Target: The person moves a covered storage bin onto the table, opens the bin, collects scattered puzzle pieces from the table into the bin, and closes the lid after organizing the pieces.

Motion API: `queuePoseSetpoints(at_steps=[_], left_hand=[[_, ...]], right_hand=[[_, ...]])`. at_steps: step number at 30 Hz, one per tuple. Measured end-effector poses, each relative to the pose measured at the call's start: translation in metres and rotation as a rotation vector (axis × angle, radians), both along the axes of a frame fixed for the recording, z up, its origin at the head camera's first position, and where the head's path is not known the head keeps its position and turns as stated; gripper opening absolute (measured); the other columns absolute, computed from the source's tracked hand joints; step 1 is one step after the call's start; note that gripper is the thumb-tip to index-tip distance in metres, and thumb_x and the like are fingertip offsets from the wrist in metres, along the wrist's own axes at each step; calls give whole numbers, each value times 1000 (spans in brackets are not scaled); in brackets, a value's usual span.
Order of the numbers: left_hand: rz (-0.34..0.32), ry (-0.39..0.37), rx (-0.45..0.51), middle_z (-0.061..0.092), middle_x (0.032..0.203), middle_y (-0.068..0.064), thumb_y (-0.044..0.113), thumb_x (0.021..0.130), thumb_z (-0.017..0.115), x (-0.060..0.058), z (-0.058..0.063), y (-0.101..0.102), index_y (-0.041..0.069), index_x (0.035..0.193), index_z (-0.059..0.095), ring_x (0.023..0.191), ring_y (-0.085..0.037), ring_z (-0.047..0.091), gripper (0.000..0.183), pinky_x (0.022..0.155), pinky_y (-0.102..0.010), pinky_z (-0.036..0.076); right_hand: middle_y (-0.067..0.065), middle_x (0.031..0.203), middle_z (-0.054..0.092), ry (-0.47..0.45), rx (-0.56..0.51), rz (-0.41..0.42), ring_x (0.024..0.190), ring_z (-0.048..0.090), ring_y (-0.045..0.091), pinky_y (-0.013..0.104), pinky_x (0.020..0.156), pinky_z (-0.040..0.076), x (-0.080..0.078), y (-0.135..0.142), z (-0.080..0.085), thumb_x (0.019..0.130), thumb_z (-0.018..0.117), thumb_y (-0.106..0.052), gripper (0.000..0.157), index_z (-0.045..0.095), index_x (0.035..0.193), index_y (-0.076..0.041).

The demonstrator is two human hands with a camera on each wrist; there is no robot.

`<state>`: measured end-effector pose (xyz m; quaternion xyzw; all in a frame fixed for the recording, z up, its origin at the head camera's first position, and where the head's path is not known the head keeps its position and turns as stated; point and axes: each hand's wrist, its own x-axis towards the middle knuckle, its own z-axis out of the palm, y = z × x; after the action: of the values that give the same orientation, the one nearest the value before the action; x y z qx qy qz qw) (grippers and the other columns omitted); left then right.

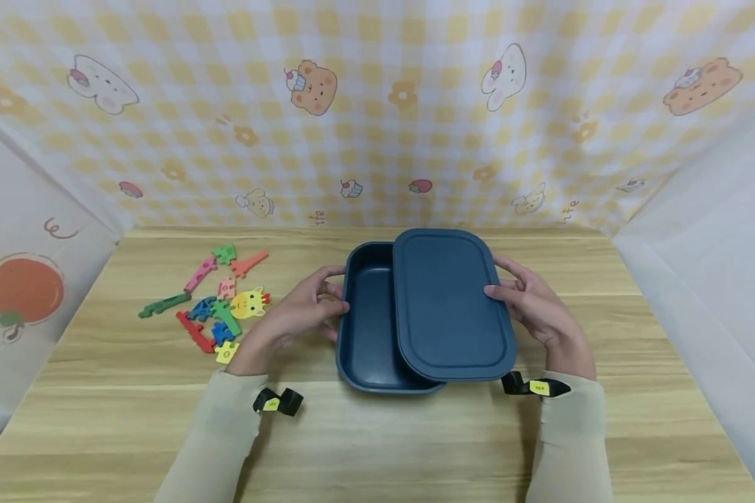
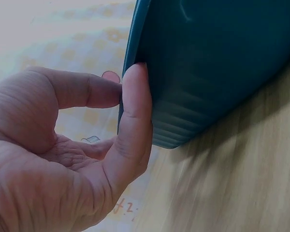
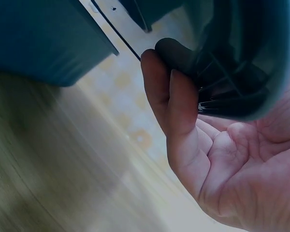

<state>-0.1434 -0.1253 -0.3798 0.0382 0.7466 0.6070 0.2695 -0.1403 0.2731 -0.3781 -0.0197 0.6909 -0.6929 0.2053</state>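
Note:
A dark blue rectangular box (image 1: pixel 368 325) with rounded corners sits on the table, the left part of its inside showing bare. My left hand (image 1: pixel 305 304) pinches its left rim; the left wrist view shows fingertips at the edge of the box wall (image 2: pixel 198 72). My right hand (image 1: pixel 531 300) holds the matching flat lid (image 1: pixel 453 304) by its right edge, thumb on top. The lid overlaps the right part of the box and sticks out past its right side. From the right wrist, fingers (image 3: pixel 183 101) curl under the lid's edge, with the box (image 3: pixel 48 43) beyond.
Left of my left hand lie several colourful puzzle pieces (image 1: pixel 226 288), with a yellow giraffe-head piece (image 1: pixel 248 304) among them. A yellow checked curtain (image 1: pixel 377 126) hangs behind the wooden table (image 1: pixel 384 454). White panels (image 1: pixel 705 230) flank both sides.

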Motion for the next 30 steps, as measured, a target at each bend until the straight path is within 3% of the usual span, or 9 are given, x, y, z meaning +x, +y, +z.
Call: queuePoseSetpoints(at_steps=[8, 14, 20, 30], left_hand=[[-15, 12, 1, 49, 125, -19, 1, 101, 59, -1, 2, -5, 15, 167, 24, 94, -23, 68, 76, 66, -37, 66], [-16, -2, 9, 50, 125, -20, 0, 100, 59, 0, 3, -8, 14, 168, 22, 92, -23, 69, 78, 65, -37, 66], [-22, -6, -7, 49, 128, -22, 1, 101, 57, 0, 3, -14, 15, 168, 21, 93, -24, 68, 77, 66, -38, 66], [-36, -22, -19, 48, 122, -18, 1, 103, 56, -3, 4, -20, 17, 169, 20, 89, -22, 68, 77, 64, -36, 65]], right_hand=[[-7, 75, 73, -9, 7, -54, 62, 64, 4, 18, 62, 56, 3, 11, -3, 105, 63, -7, 79, 18, 170, -10], [-6, 85, 79, -39, 19, -72, 72, 73, 7, 25, 72, 64, 5, 18, -3, 106, 61, -8, 82, 12, 171, -12], [-6, 95, 82, -47, 28, -66, 75, 74, 8, 25, 72, 64, 5, 23, -6, 107, 61, -9, 82, 11, 171, -12], [-13, 107, 80, -38, 42, -58, 96, 77, 7, 26, 79, 64, 5, 33, -10, 109, 53, -9, 78, 5, 171, -8]])
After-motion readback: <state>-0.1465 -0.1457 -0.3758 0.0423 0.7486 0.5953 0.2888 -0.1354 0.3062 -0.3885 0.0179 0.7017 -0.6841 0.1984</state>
